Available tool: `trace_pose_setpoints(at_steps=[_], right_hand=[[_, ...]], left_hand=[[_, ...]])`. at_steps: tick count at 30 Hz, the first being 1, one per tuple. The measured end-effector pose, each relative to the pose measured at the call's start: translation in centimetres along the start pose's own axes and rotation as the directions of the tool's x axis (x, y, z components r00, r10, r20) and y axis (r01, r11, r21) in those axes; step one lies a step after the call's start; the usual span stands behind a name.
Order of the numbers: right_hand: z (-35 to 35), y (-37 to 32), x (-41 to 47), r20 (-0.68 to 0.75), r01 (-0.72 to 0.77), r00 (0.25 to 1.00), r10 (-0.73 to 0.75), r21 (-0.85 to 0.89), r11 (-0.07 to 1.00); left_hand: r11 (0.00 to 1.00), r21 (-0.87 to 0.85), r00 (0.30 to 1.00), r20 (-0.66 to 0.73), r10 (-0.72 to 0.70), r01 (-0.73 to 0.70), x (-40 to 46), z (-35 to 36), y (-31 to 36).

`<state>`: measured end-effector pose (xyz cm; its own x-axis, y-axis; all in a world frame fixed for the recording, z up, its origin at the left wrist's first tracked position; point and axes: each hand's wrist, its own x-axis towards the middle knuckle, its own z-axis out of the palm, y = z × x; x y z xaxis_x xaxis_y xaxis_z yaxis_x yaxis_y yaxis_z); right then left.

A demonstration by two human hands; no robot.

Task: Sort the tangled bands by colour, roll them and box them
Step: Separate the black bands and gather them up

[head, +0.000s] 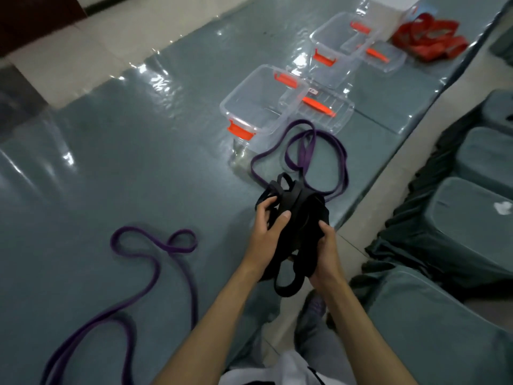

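Both my hands hold a bundle of black bands [301, 218] above the grey mat. My left hand [268, 232] grips its left side with the thumb on top; my right hand [327, 251] grips the right side, and loops hang below. A purple band [305, 154] lies tangled just beyond the bundle, and another purple band [138, 268] lies looped at the lower left. Red bands [430, 37] are piled at the far right. A clear box with orange clips [258, 107] stands open near the purple tangle, its lid [319, 109] beside it.
A second clear box [336, 43] and its lid [380, 55] stand further back. The grey plastic-covered mat [138, 162] ends at a step edge on the right. Grey cushioned blocks [458, 218] with dark cloth lie to the right. My shoe [312, 312] shows below.
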<state>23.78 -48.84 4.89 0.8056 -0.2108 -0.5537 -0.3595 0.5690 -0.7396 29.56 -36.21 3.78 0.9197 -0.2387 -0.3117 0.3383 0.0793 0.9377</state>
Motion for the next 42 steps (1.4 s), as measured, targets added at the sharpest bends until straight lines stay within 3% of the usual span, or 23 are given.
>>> trace_pose_setpoints(at_steps=[6, 21, 29, 35, 42], right_hand=[[-6.3, -8.2, 2.9, 0.009, 0.086, 0.996, -0.086, 0.011, 0.996], [-23.9, -28.1, 11.1, -0.065, 0.197, 0.978, -0.196, 0.005, 0.98], [-29.2, -36.1, 19.5, -0.117, 0.164, 0.981, -0.156, 0.068, 0.984], [-31.1, -44.5, 27.5, -0.15, 0.136, 0.979, -0.135, -0.009, 0.991], [-31.0, -52.5, 37.5, -0.106, 0.1, 0.988, -0.109, -0.086, 0.991]], left_hand=[[0.998, -0.04, 0.998, 0.018, 0.055, -0.054, 4.3, 9.9, 2.2], [1.0, -0.005, 0.983, 0.182, 0.022, -0.021, 16.4, 36.6, 6.6], [1.0, 0.006, 0.971, 0.24, -0.004, 0.003, 27.0, 45.5, 6.7], [0.997, -0.067, 0.961, 0.277, -0.013, 0.033, 36.7, 51.7, 9.1], [0.995, -0.104, 0.984, 0.179, 0.009, 0.009, 47.1, 55.2, 12.3]])
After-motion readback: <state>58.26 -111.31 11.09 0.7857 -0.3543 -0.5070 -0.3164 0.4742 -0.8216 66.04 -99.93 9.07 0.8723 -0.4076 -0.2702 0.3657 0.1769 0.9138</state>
